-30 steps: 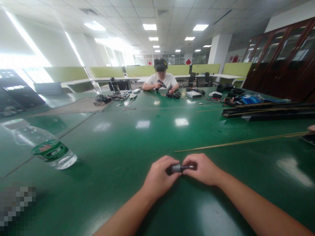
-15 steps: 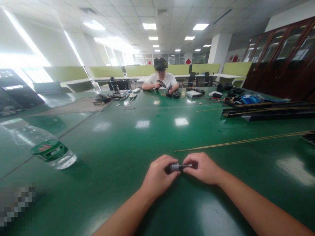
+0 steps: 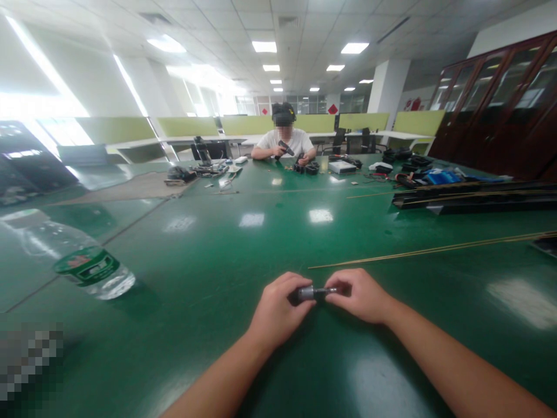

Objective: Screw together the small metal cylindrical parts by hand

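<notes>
Hands, left hand (image 3: pixel 278 310) and right hand (image 3: pixel 359 296) gripping small metal cylinder (image 3: pixel 311 292), glossy green table (image 3: pixel 209 255), open-plan office

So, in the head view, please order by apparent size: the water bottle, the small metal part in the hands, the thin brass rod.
1. Thin brass rod, by length.
2. Water bottle, bulkiest, though close to the camera.
3. Small metal part, mostly covered by the left hand and right hand.

No words or numbers can be read. A green label (image 3: pixel 87 266) is borne by the water bottle (image 3: pixel 72 255), but its print is too blurred to be made out.
</notes>
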`<state>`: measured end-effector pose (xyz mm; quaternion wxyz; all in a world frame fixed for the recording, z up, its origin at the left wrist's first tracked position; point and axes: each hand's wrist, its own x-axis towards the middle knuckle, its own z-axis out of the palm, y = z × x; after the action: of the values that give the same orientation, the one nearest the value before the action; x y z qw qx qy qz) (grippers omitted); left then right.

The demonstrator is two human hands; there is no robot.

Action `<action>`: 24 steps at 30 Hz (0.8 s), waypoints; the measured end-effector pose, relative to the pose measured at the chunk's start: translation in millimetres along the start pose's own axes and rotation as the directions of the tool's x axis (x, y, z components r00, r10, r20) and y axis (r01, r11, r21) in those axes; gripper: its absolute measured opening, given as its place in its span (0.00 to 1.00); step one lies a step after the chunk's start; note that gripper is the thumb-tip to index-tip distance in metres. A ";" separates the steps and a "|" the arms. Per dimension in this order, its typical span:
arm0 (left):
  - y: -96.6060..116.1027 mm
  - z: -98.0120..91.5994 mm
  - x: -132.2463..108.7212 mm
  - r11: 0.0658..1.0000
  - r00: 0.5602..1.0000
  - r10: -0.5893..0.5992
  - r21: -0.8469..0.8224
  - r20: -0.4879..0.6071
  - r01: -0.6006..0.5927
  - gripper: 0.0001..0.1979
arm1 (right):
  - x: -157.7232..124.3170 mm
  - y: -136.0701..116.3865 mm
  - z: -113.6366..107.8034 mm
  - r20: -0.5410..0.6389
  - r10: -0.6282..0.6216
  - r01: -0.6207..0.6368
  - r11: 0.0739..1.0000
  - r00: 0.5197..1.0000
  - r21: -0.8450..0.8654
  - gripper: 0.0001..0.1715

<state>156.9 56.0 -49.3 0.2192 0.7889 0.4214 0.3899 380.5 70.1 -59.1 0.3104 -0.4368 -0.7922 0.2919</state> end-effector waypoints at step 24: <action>-2.4 -4.8 1.9 0.999 1.000 -0.024 0.041 -0.019 0.025 0.12 | 1.6 6.4 -6.9 -0.022 0.022 -0.022 1.000 1.000 -0.014 0.07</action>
<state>152.5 59.0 -47.3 0.2038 0.7842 0.4411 0.3859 388.3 75.7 -59.0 0.3126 -0.4509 -0.7860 0.2850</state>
